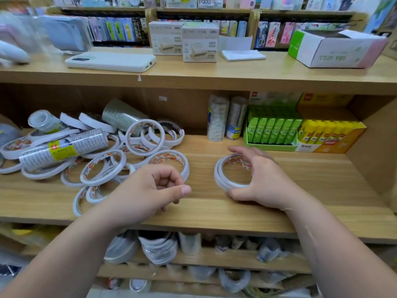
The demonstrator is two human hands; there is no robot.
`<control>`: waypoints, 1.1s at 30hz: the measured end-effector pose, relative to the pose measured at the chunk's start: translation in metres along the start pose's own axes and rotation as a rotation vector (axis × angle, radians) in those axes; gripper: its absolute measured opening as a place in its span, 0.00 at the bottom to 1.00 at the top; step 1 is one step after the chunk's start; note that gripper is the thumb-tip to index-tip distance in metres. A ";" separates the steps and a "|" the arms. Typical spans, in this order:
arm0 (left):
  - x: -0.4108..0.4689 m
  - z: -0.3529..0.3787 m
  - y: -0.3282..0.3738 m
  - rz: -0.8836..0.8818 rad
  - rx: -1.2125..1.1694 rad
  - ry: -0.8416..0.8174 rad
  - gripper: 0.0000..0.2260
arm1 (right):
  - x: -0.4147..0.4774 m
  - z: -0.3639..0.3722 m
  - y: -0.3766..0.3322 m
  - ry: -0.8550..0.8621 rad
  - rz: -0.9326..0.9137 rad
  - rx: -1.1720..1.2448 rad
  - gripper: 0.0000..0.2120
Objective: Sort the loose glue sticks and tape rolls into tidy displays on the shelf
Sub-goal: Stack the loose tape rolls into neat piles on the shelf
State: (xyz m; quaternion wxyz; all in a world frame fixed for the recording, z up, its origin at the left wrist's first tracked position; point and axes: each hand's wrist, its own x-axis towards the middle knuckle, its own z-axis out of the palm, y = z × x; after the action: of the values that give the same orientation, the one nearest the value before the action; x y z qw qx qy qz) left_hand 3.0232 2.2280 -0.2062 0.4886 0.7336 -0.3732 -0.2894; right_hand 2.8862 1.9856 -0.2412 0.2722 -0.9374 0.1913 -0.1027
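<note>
Head view: right grip (264,179) curled round tape stack (220,179); left grip (146,190) curled, empty.

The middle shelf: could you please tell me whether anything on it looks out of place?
Yes: the white tape rolls on the left lie in a jumbled heap, overlapping and tilted, with a sleeve of clear tape across them.

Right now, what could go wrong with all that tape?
The stack in the right grip looks uneven, so its rolls might slide apart. A roll leans near the front edge of the shelf and could roll off. The left grip hovers close to the pile, and a bump might scatter it.
</note>
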 end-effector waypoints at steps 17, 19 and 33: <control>0.044 0.078 0.007 0.127 0.604 0.059 0.42 | -0.048 -0.023 0.030 -0.027 -0.001 0.282 0.58; 0.046 0.077 0.006 0.139 0.572 0.066 0.41 | -0.048 -0.020 0.026 -0.010 0.007 0.267 0.55; 0.059 0.078 0.013 0.037 0.537 0.028 0.44 | -0.040 -0.021 0.027 -0.021 0.066 0.349 0.50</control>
State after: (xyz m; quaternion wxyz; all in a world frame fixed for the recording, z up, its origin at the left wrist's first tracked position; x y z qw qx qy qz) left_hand 2.9907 2.1364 -0.2253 0.2867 0.8339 -0.4432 -0.1611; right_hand 2.8355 1.9712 -0.2423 0.4361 -0.8701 0.1983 -0.1159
